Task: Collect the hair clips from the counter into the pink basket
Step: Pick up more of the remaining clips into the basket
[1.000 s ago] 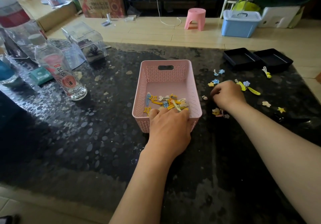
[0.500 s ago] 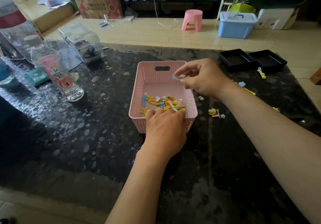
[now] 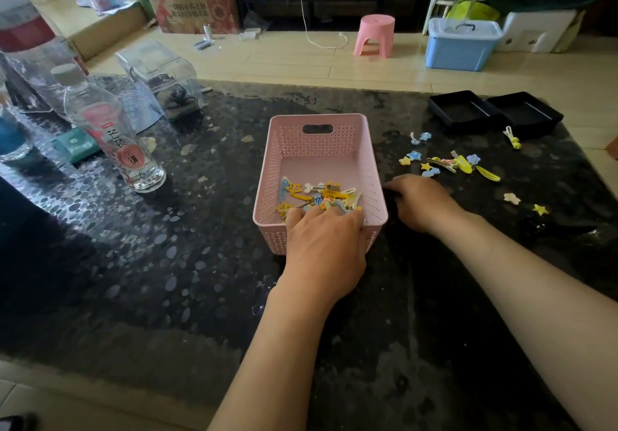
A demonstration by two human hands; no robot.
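The pink basket [image 3: 320, 145] stands mid-counter with several yellow, blue and white hair clips [image 3: 321, 193] piled at its near end. My left hand [image 3: 326, 243] grips the basket's near rim, fingers hooked inside. My right hand [image 3: 421, 203] rests knuckles-up on the dark counter just right of the basket, fingers curled down; what lies under it is hidden. A cluster of loose clips [image 3: 448, 164] lies farther right. Around it are a blue pair [image 3: 419, 137], a white-yellow clip [image 3: 511, 136], a cream star [image 3: 511, 198] and a yellow star [image 3: 540, 209].
Two black trays [image 3: 465, 111] [image 3: 525, 112] sit at the counter's far right corner. A water bottle [image 3: 113, 136], a green packet [image 3: 75, 144] and a clear plastic box [image 3: 160, 75] stand to the left. The counter's right edge runs close to the outer clips.
My right hand was over the basket with a small clip between its fingers; it has now dropped back onto the counter right of the basket. My left hand stays on the rim.
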